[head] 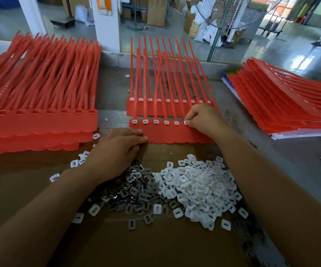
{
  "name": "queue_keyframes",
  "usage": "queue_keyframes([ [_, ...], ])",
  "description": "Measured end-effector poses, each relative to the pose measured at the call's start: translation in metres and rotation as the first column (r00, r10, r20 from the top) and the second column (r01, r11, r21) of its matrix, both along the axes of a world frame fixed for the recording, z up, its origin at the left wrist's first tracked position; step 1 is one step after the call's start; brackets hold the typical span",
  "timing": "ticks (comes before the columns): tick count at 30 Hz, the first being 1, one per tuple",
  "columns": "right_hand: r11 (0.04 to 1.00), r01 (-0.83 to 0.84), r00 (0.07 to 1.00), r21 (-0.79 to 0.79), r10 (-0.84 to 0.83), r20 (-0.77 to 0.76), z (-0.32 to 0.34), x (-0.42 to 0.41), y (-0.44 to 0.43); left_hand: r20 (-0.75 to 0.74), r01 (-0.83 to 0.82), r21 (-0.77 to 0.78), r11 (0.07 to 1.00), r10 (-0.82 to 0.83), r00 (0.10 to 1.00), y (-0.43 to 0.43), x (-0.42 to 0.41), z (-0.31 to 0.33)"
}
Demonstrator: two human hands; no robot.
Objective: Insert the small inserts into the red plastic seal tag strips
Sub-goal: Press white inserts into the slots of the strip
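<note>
Two rows of red seal tag strips lie in the middle of the table, the near row (167, 134) in front of the far row (155, 110). Their sockets hold white inserts. My right hand (202, 117) pinches a white insert (185, 122) at a socket of the near row, to the right of the filled ones. My left hand (117, 149) rests flat with straight fingers on the near row's left flags. A heap of white inserts (200, 186) and a heap of grey metal inserts (134, 191) lie on the cardboard sheet (155, 247) below my hands.
A tall stack of red strips with empty sockets (40, 105) fills the left side. Another stack of red strips (283, 101) lies at the right on papers. Loose white inserts (96, 135) lie scattered. A standing fan (227, 12) and boxes stand beyond the table.
</note>
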State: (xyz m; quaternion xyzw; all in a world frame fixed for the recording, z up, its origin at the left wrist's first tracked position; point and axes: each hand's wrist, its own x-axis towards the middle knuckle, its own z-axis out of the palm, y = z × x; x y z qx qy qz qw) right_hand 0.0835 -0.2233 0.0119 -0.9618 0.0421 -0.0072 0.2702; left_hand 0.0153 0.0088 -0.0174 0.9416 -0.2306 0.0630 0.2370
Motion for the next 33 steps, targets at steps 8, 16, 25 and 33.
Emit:
queue_keyframes([
  [8,0.987,0.099,0.992,0.129,-0.089,-0.087,0.005,0.009,0.000,-0.004,0.001,-0.008,1.000,-0.001,1.000,0.000,0.001,-0.001],
  [16,0.984,0.122,0.977,0.133,-0.095,-0.192,0.012,0.016,0.002,0.005,0.009,0.000,1.000,-0.009,1.000,0.000,0.001,-0.001],
  [25,0.982,0.115,0.988,0.149,-0.098,-0.116,0.005,0.013,0.000,-0.004,0.002,0.000,1.000,-0.002,1.000,0.002,0.002,-0.002],
  [33,0.953,-0.020,1.000,0.302,0.021,0.001,0.007,-0.016,-0.011,-0.005,0.000,0.007,1.000,0.000,1.000,0.002,0.004,-0.004],
])
